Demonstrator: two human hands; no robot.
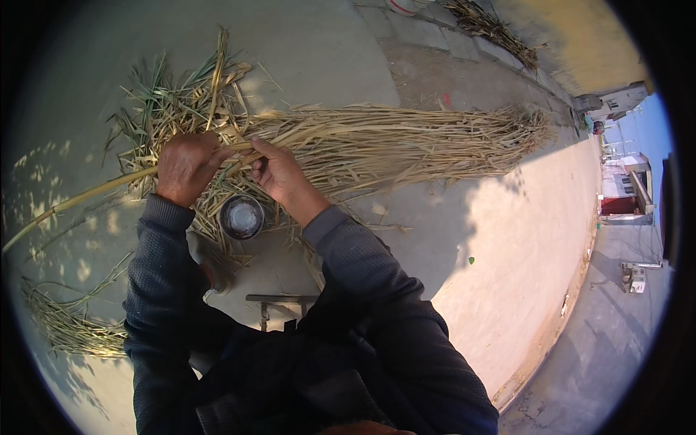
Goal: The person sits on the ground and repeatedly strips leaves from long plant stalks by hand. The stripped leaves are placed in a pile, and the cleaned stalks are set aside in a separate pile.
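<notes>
A long, pale dry stalk (87, 194) runs from the left rim of the view across to the middle. My left hand (185, 168) is closed around it, knuckles up. Just to the right, my right hand (284, 178) pinches the same stalk between thumb and fingers. Under and beyond both hands lies a heap of loose dry leaves and husks (170, 101), partly greenish. From there a thick layer of long straw-coloured stalks (413, 141) stretches to the right along the ground. Close below my hands stands a round metal bowl (242, 217) with something pale inside.
A low stool-like frame (283, 298) stands between my arms. Another stalk pile (80, 326) lies at lower left. Far right, a bundle of dry stalks (493, 32) rests along a yellow wall (580, 43). A small green leaf (471, 259) lies on the sunlit concrete.
</notes>
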